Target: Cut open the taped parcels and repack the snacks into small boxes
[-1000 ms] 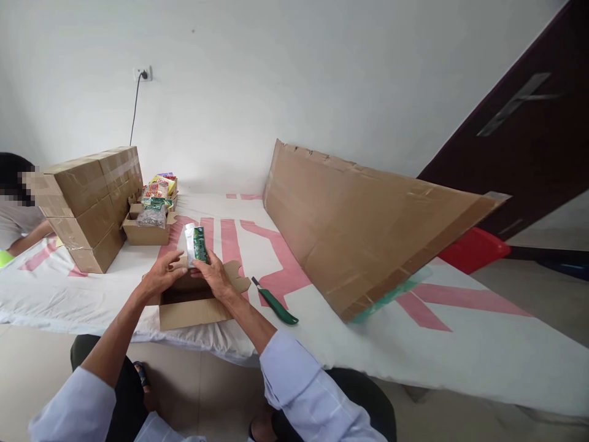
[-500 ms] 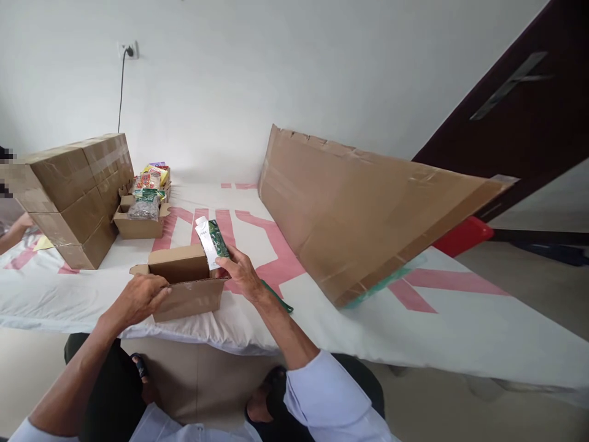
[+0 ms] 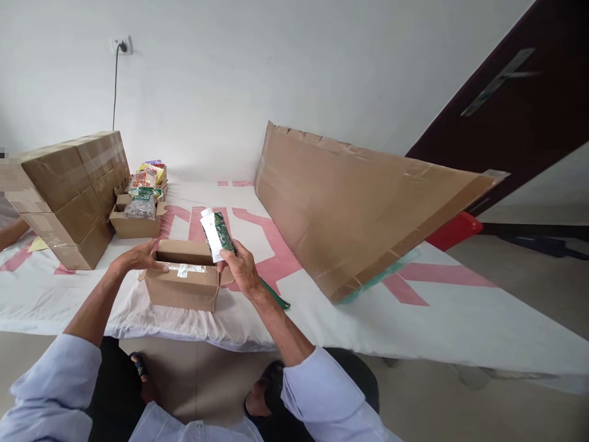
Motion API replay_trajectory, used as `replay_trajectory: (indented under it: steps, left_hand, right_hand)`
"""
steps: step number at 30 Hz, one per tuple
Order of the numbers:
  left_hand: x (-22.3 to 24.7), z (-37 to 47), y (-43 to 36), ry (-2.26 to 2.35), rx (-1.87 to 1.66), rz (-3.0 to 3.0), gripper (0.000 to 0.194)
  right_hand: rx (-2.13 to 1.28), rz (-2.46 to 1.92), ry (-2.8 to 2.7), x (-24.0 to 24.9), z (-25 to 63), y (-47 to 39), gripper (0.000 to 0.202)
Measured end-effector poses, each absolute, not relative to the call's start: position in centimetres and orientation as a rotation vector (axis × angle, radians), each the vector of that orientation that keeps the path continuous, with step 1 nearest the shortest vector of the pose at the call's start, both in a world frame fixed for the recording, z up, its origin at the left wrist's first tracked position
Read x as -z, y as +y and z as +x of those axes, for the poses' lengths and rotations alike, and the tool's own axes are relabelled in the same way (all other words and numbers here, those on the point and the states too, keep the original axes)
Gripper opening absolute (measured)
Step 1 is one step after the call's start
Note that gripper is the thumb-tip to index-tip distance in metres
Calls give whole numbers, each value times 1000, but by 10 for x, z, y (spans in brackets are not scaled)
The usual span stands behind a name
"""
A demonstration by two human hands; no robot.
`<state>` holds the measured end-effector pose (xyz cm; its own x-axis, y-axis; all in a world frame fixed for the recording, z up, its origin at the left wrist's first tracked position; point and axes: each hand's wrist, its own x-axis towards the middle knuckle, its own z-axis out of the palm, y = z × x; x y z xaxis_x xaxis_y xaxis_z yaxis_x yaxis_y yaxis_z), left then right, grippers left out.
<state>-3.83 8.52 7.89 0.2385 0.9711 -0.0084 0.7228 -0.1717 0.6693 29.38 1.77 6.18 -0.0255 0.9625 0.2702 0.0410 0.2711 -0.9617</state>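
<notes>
An open brown cardboard box (image 3: 184,288) stands near the table's front edge, its flaps up or folded out. My left hand (image 3: 140,258) grips the box at its left end, thumb on the near side. My right hand (image 3: 239,265) is closed around a white and green carton with a white cap (image 3: 216,236), tilted above the box's right end. A strip of shiny tape lies on the box's near side. A green object (image 3: 276,296) is partly hidden behind my right forearm. The inside of the box is dark.
Stacked taped boxes (image 3: 69,196) stand at the left, beside a small box (image 3: 135,227) holding packets. A large cardboard sheet (image 3: 359,202) leans across the table's right half, with a red object (image 3: 455,230) behind it. Another person's arm (image 3: 13,233) shows at the far left.
The box has turned and its near side now shows a tape strip. My left hand has shifted to the box's left end. The carton is still in my right hand, slightly higher.
</notes>
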Motion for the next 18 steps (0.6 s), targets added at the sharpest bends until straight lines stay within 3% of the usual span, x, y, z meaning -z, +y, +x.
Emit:
replay_trajectory:
  steps: [6,8,13,15,18]
  left_hand:
    - [-49,-28,92,1255,-922,1753,115]
    - [-41,-30,82,1195,-1022,1738,104]
    - [-44,-42,47,1347,-861,2104,51]
    - [-49,-46,35,1382,-697,2274,50]
    - [-56,-42,24,1387,-443,2466,65]
  right_hand:
    - [-981,-1087,-1363,-52,289,13,46]
    - [-956,-1106,-1352,-47,289,12,46]
    - [-945,-1130,-1310,-36,292,16,48]
    - [-958,-1139,-1314,-35,291,18,48]
    - [-959,-1159,-1368,-34,289,18,46]
